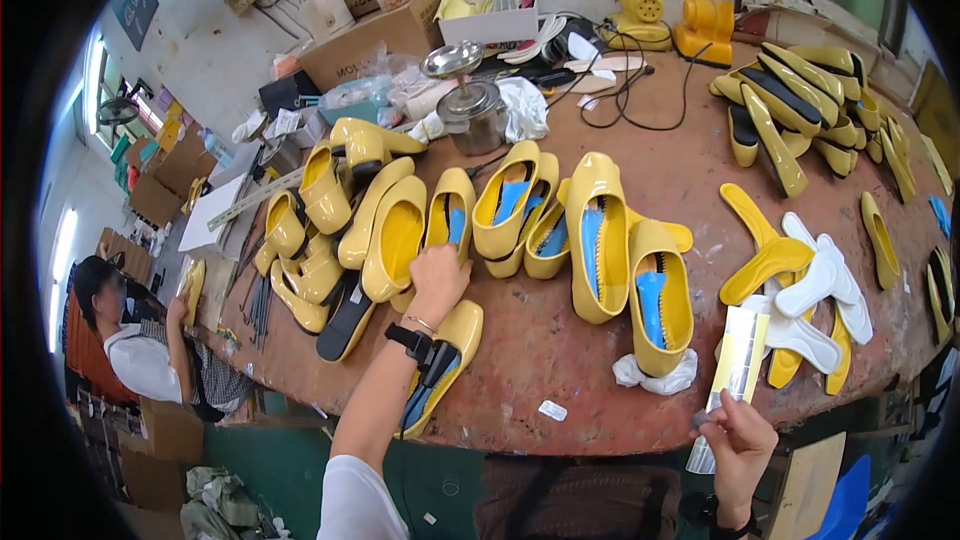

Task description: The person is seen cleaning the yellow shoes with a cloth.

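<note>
My left hand (440,285) is closed at the near end of a glossy yellow shoe (438,216) with a blue piece inside; its fingertips are hidden. Under my left wrist lies another yellow shoe (463,328), also with blue inside. By the table's front edge, my right hand (738,442) pinches a long yellow and silver strip of labels (738,358). A small grey bit (700,421) shows at its fingertips. Between my hands stand more yellow shoes (597,180), lined with blue pieces, one resting on a white crumpled wrap (680,376).
Yellow insoles (768,270) and white insoles (845,295) lie at right. Behind them is a heap of yellow shoes (790,100). A metal pot (473,118), black cable (630,90) and cardboard box (365,50) occupy the back. Another person (140,340) holds a yellow shoe at left.
</note>
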The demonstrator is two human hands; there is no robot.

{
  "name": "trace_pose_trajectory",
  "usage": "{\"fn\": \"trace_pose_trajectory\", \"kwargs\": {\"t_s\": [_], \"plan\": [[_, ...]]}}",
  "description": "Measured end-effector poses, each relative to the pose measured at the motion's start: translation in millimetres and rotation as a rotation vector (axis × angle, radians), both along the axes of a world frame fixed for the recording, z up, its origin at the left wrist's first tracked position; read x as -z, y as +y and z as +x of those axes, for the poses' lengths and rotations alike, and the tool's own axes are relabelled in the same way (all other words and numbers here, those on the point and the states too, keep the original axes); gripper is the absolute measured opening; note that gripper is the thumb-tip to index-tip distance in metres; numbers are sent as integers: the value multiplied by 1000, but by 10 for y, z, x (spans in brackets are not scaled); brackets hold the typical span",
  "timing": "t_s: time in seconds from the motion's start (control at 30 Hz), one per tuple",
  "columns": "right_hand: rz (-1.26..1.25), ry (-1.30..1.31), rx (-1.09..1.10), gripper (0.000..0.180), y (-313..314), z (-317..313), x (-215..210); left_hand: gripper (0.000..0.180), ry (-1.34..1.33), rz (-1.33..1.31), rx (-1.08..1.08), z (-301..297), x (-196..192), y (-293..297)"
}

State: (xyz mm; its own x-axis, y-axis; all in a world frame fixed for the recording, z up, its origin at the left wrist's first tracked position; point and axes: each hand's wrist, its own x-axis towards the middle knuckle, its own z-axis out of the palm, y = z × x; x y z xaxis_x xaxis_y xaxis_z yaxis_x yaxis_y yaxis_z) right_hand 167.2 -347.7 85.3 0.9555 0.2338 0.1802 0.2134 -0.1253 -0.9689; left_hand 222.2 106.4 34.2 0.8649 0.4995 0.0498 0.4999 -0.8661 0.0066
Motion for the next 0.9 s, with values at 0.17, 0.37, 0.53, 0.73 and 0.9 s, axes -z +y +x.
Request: {"fn": "trace_pose_trajectory", "kwargs": {"t_s": [0.17, 0.37, 0.53, 0.73, 0.9], "plan": [[98, 222, -13, 55, -16, -27, 12, 29, -233, -77, -42, -5, 111, 93], [183, 288, 2, 55, 12, -27, -91, 36, -1143, -1518, -237, -195, -160, 410], [204, 313, -6, 55, 19, -24, -70, 34, -1293, -1800, -232, -357, -450, 121], [202, 315, -27, 55, -28, 13, -36, 29, -676, -277, -38, -227, -463, -100], [205, 310, -41, 57, -110, 11, -55, 41, -653, 251, 232, 145, -382, -457]]}}
